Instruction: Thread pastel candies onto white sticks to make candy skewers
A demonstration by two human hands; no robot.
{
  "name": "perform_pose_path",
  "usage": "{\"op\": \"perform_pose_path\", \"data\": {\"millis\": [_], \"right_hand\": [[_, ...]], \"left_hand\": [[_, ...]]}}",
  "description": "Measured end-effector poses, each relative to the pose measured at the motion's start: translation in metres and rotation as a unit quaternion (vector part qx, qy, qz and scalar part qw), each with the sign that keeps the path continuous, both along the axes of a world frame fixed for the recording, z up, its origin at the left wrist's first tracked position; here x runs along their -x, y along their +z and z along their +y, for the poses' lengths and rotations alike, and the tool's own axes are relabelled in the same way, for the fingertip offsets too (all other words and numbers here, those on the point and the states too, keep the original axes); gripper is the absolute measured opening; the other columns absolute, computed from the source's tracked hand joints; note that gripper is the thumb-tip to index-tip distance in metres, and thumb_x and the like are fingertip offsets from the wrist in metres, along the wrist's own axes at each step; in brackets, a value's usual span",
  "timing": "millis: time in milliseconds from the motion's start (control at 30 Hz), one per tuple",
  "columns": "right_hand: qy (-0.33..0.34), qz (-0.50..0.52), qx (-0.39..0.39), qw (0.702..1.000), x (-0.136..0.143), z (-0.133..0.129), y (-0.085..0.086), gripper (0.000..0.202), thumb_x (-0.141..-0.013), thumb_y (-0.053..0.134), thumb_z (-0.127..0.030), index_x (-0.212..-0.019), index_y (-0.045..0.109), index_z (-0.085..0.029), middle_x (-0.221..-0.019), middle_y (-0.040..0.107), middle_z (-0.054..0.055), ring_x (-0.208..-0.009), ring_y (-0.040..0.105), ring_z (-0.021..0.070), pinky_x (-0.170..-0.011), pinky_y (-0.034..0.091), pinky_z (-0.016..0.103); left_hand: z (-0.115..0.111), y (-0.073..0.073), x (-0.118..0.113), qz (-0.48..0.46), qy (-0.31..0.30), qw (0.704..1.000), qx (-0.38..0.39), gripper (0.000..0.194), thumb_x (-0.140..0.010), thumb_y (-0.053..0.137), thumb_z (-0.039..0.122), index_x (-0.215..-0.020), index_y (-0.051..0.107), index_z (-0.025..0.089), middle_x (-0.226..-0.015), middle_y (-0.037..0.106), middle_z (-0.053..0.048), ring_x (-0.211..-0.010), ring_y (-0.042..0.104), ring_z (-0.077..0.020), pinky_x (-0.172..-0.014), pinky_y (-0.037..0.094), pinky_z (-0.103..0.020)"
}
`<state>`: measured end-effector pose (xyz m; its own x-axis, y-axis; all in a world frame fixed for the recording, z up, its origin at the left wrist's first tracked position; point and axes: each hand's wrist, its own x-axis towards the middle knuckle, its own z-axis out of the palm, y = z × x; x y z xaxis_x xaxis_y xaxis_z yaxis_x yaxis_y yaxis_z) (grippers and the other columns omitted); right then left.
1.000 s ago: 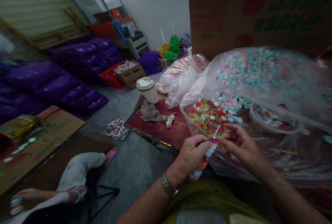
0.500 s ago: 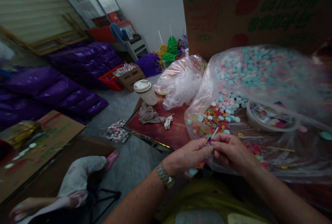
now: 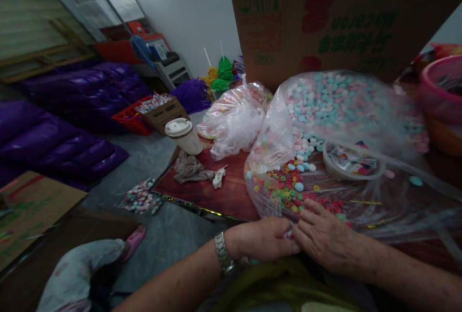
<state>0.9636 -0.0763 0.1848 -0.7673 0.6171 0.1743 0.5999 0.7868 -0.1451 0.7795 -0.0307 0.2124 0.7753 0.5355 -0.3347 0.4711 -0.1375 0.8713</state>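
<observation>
Your left hand (image 3: 265, 239) and right hand (image 3: 325, 237) meet at the near edge of the dark red wooden table (image 3: 220, 191), knuckles up and fingertips pressed together just below the mouth of the clear plastic bag of small coloured ring-shaped candies (image 3: 285, 191). Both hands look curled around something small at the point where they touch, but your fingers cover it, so I cannot tell what you are pinching or how firmly. Only a speck of colour shows between the fingertips.

The ring candies lie just beyond your right fingertips, spilled toward the table's near edge inside the open bag, probably so that you can pick from them without reaching. Behind them in the same plastic sits a heap of pastel pink, white and blue round candies (image 3: 325, 105), and a shallow round printed tin (image 3: 352, 162) rests among them.

Further left on the table stand a knotted clear bag (image 3: 234, 119), a white lidded paper cup (image 3: 182, 134) at the far left corner, and a crumpled grey rag (image 3: 191, 170). A large brown cardboard box (image 3: 325, 13) closes the table's far edge.
</observation>
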Motion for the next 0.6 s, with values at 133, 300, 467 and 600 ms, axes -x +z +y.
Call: {"op": "perform_pose_path", "data": {"millis": [133, 300, 467, 600], "right_hand": [[-0.189, 0.289, 0.452, 0.823, 0.004, -0.016, -0.013, 0.015, -0.076, 0.041, -0.025, -0.065, 0.049, -0.018, -0.055, 0.052, 0.003, -0.050, 0.047, 0.0147, -0.054, 0.045, 0.030], [-0.227, 0.421, 0.688, 0.546, 0.009, -0.025, -0.024, 0.020, -0.066, 0.032, -0.038, -0.053, 0.036, -0.023, -0.027, 0.022, -0.008, -0.024, 0.029, 0.0116, -0.029, 0.029, 0.021], [-0.246, 0.257, 0.531, 0.769, -0.045, 0.014, 0.017, 0.034, -0.083, 0.035, -0.041, -0.065, 0.050, -0.017, -0.054, 0.053, 0.000, -0.049, 0.051, 0.0119, -0.045, 0.039, 0.021], [-0.429, 0.019, 0.203, 0.880, -0.110, 0.080, 0.040, 0.026, -0.091, 0.037, -0.023, -0.077, 0.057, -0.014, -0.078, 0.059, 0.005, -0.078, 0.056, 0.0167, -0.068, 0.043, 0.028]], "left_hand": [[-0.002, 0.003, -0.006, 0.115, -0.187, 0.884, -0.413, 0.006, -0.083, 0.051, 0.019, -0.083, 0.055, 0.015, -0.076, 0.059, -0.005, -0.064, 0.054, -0.0195, -0.058, 0.041, -0.030], [-0.006, -0.014, -0.012, -0.034, -0.157, 0.789, -0.593, 0.016, -0.090, 0.040, 0.018, -0.094, 0.055, 0.015, -0.077, 0.057, -0.006, -0.068, 0.053, -0.0192, -0.062, 0.041, -0.032], [-0.009, -0.034, -0.013, -0.138, 0.042, 0.889, -0.435, 0.020, -0.087, 0.042, 0.017, -0.090, 0.062, 0.016, -0.076, 0.060, -0.006, -0.069, 0.056, -0.0152, -0.063, 0.044, -0.025], [-0.003, -0.033, -0.016, -0.157, 0.286, 0.938, -0.115, 0.015, -0.081, 0.056, 0.028, -0.080, 0.066, 0.017, -0.068, 0.059, -0.002, -0.062, 0.055, -0.0130, -0.056, 0.043, -0.021]]}}
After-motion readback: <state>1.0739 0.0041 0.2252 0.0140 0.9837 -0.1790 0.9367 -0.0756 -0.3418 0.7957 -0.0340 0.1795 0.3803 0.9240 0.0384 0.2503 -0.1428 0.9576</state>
